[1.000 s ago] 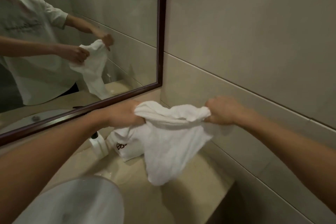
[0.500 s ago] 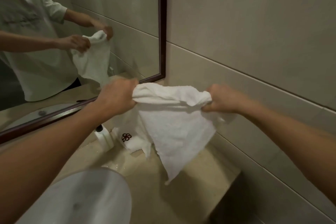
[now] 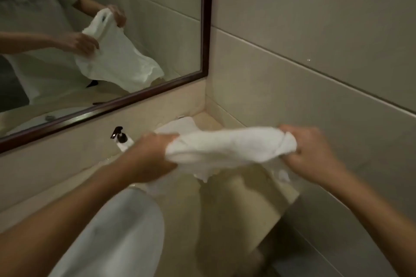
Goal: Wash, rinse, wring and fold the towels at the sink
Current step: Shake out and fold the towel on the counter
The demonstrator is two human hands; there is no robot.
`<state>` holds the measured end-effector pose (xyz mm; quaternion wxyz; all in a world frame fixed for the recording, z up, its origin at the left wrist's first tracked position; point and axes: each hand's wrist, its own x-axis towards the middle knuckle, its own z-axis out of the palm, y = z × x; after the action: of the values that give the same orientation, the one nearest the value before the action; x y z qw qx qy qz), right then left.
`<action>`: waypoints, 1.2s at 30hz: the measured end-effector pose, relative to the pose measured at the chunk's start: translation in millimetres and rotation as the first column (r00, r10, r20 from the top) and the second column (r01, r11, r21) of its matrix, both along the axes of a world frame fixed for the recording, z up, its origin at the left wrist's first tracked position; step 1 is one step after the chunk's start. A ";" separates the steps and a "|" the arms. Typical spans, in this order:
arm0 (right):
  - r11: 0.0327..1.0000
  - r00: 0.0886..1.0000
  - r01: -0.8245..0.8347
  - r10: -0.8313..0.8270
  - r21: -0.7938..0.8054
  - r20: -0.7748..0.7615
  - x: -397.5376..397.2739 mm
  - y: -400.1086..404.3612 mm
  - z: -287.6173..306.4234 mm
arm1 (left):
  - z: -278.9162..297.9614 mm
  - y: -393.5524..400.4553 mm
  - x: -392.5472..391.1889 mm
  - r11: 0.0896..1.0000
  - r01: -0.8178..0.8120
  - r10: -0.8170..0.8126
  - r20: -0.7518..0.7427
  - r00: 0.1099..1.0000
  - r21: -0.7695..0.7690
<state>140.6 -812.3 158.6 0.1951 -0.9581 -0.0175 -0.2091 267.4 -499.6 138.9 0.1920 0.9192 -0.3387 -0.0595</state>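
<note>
The left hand [image 3: 150, 157] and right hand [image 3: 313, 155] each clench one end of the white towel [image 3: 229, 145], bunched between them above the counter [image 3: 236, 198] beside the sink [image 3: 126, 231]. Probably wringing or shaking out (motion blur hides which); folding needs it spread flat first. Another towel [image 3: 177, 126] behind is half hidden.
</note>
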 end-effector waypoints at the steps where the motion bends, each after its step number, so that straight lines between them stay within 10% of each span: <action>1: 0.998 0.992 0.018 -0.010 0.064 -0.122 -8.1 -1.4 -23.7 | -19.7 0.7 -8.0 0.995 0.068 -0.058 -0.121 0.991 0.079; 10: 0.917 0.662 0.225 0.105 0.330 -0.742 -37.7 -20.1 -138.9 | -122.0 3.9 -34.7 0.975 0.164 -0.051 -0.566 0.823 0.152; 17: 0.815 0.589 0.352 0.189 0.460 -0.786 -20.5 -41.0 -136.9 | -142.5 3.7 0.5 0.985 0.119 -0.025 -0.577 0.817 0.127; 21: 0.782 0.515 0.399 0.240 0.479 -0.823 -10.2 -46.9 -137.5 | -146.5 -8.8 22.2 0.974 -0.201 0.100 -0.599 0.794 -0.104; 24: 0.800 0.568 0.372 0.204 0.470 -0.797 -4.6 -42.5 -145.2 | -150.6 -29.3 32.1 0.875 -0.396 0.027 -0.791 0.612 -0.277; 31: 0.934 0.787 0.273 -0.079 0.230 -0.612 14.1 -25.5 -181.1 | -200.6 -69.8 60.6 0.750 -0.642 0.259 -0.823 0.505 -0.158; 36: 0.754 0.794 0.323 0.113 0.572 -0.597 37.6 -5.1 -186.9 | -217.3 -82.9 72.5 0.664 -0.742 0.362 -0.831 0.422 -0.087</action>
<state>178.2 -817.4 -28.3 0.4962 -0.8444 0.1754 0.1000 339.9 -582.4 -78.4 0.5268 0.7928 0.1040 -0.2882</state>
